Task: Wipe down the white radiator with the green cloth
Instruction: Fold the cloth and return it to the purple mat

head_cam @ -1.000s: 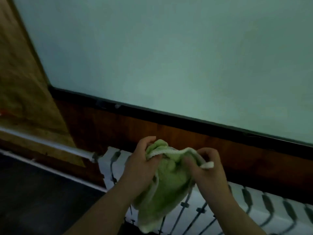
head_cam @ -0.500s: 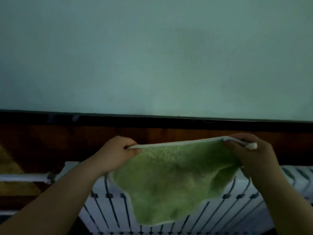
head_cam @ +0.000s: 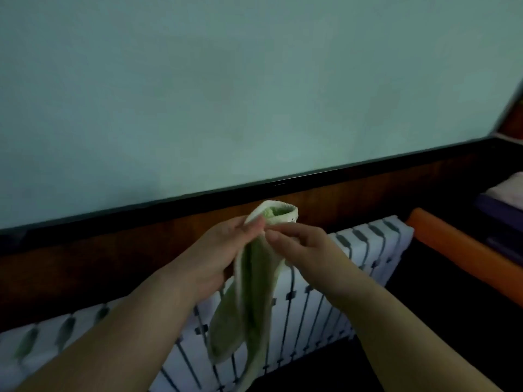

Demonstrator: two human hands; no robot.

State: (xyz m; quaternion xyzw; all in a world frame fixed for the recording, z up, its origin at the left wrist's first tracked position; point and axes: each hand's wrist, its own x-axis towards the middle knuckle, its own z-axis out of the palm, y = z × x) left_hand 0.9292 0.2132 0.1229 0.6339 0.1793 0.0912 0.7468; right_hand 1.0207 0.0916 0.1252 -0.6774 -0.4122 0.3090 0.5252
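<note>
Cloth (head_cam: pixel 252 301), spread wide half a second ago, now hangs folded in front of the radiator (head_cam: pixel 365 244), not touching it. Left hand (head_cam: pixel 223 250) and right hand (head_cam: pixel 300 244) pinch its top together; wiping has not begun.

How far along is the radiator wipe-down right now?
Done: the green cloth is picked up. In hand: the left hand and right hand pinch its top edges together, folded, hanging in front of the white radiator. Left: all the wiping; the cloth is not yet pressed to any section.
</note>
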